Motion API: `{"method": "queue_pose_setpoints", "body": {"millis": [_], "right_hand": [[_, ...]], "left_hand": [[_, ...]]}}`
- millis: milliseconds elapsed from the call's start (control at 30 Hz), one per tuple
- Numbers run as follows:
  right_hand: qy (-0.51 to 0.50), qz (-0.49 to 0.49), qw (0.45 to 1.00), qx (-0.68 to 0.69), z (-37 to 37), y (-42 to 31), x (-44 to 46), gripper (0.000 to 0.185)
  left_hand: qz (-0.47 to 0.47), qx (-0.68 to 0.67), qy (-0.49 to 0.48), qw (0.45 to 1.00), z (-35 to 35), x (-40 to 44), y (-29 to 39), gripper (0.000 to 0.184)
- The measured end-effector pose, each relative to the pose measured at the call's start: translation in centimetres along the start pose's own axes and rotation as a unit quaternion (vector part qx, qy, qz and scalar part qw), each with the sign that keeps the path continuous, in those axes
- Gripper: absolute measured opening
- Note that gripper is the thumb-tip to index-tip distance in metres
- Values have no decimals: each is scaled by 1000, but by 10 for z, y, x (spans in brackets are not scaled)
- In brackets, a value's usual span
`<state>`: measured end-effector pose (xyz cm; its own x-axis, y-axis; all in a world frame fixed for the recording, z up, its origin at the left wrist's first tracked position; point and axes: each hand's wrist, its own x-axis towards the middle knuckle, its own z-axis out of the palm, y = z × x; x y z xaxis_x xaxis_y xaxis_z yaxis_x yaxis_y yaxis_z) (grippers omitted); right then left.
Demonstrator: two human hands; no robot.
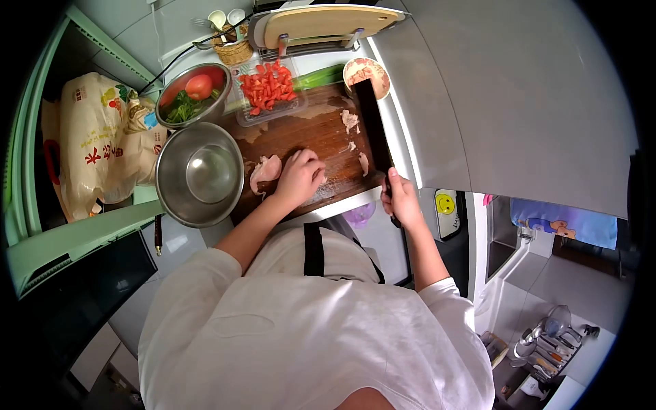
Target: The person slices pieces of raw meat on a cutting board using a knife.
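My right hand (pixel 402 199) is wrapped round the handle of a kitchen knife with a broad dark blade (pixel 372 126), which points away from me over the right edge of the wooden cutting board (pixel 273 137). My left hand (pixel 301 179) rests on the board with fingers bent and pressed down; what lies beneath them is mostly hidden. Just left of it is a piece of pale raw meat (pixel 265 171). Smaller meat scraps (pixel 350 121) lie near the blade, with a thin slice (pixel 363 162) beside it.
An empty steel bowl (pixel 181 179) stands left of the board. Behind it, another bowl (pixel 164 113) holds a tomato and greens. Chopped tomato (pixel 266 87) fills a clear tray at the back, near a green stalk (pixel 320 76) and a bowl of meat (pixel 378 70).
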<state>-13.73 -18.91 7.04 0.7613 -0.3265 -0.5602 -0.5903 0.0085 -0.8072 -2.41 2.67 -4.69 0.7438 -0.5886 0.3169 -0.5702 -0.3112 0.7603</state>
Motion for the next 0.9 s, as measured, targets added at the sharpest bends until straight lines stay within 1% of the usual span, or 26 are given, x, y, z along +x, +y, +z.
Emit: {"method": "queue_pose_setpoints", "body": {"millis": [67, 200, 300, 333, 367, 433, 467, 567, 600, 700, 733, 833, 900], "right_hand": [[2, -19, 999, 33, -8, 1, -3, 51], [39, -43, 998, 39, -10, -8, -20, 50], [52, -43, 996, 54, -8, -5, -31, 53], [56, -49, 996, 50, -7, -4, -36, 53], [61, -46, 995, 60, -6, -2, -40, 53], [71, -37, 994, 68, -9, 7, -46, 53], [76, -29, 994, 75, -10, 10, -50, 53], [88, -8, 992, 89, -13, 18, -56, 53], [94, -5, 991, 91, -13, 20, -56, 53], [97, -2, 990, 99, -11, 23, -57, 54], [95, -3, 990, 103, -11, 23, -57, 55], [86, -12, 993, 83, -6, 20, -57, 55], [77, -6, 993, 88, -2, 22, -56, 55]], "left_hand": [[-17, -4, -12, 1000, 10, 19, 1, 21], [-36, 70, -64, 995, 43, 59, 3, 27], [-13, 91, -70, 993, 65, 77, -3, 24], [11, 85, -56, 995, 72, 80, -7, 18], [21, 90, -66, 994, 77, 82, -12, 15], [41, 101, -87, 990, 77, 87, -14, 11], [43, 92, -70, 992, 76, 90, -16, 7], [58, 67, 25, 996, 71, 114, -9, 4], [38, 79, 13, 996, 62, 122, -2, 9], [10, 94, 21, 995, 58, 130, -7, 18], [-8, 104, -4, 995, 55, 128, -10, 24], [-7, 86, -2, 996, 43, 104, -18, 21], [-18, 50, -11, 999, 29, 78, -17, 18]]}}
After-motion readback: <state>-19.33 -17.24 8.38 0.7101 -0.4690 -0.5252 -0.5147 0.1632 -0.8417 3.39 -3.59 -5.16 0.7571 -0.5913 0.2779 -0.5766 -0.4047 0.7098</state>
